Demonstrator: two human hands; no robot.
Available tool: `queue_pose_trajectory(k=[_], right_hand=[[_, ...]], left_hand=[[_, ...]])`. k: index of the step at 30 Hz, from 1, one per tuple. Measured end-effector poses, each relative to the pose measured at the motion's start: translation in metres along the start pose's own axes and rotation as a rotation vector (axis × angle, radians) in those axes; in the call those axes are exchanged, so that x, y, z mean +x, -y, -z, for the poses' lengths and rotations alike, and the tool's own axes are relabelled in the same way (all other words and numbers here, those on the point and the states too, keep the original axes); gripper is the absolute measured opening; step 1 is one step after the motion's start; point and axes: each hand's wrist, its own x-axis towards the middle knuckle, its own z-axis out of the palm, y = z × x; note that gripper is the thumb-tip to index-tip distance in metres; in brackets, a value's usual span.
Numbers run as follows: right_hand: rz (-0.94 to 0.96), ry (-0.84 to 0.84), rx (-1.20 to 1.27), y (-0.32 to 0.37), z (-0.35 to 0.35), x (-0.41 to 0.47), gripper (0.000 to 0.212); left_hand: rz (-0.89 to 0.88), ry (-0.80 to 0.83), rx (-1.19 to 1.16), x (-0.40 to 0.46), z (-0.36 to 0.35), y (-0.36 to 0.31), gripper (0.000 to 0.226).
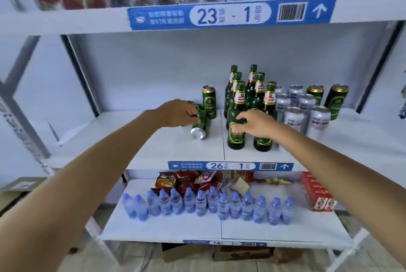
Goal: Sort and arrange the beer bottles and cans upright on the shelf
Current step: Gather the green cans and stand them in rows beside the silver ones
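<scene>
On the middle white shelf (153, 148) a green beer can (201, 127) lies on its side, silver bottom toward me. My left hand (178, 113) rests over its far end, fingers curled on it. Another green can (209, 101) stands upright just behind. My right hand (256, 123) touches the front green beer bottle (236, 137), fingers spread on its shoulder and label. Several more green bottles (254, 89) stand upright behind it. Silver cans (294, 115) and two green cans (336, 101) stand to the right.
The shelf's left half is bare white board. The lower shelf holds a row of small water bottles (208, 203), snack packets (186, 180) and red cartons (316, 192). Jars fill the top shelf (66, 21). A blue label strip (230, 165) marks the shelf's front edge.
</scene>
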Motion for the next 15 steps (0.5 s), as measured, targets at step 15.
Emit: queue_pose_trajectory(k=[15], right_hand=[[-0.193, 0.108, 0.127, 0.074, -0.085, 0.147, 0.050]], left_hand=[[0.103, 0.033, 0.004, 0.069, -0.019, 0.169, 0.040]])
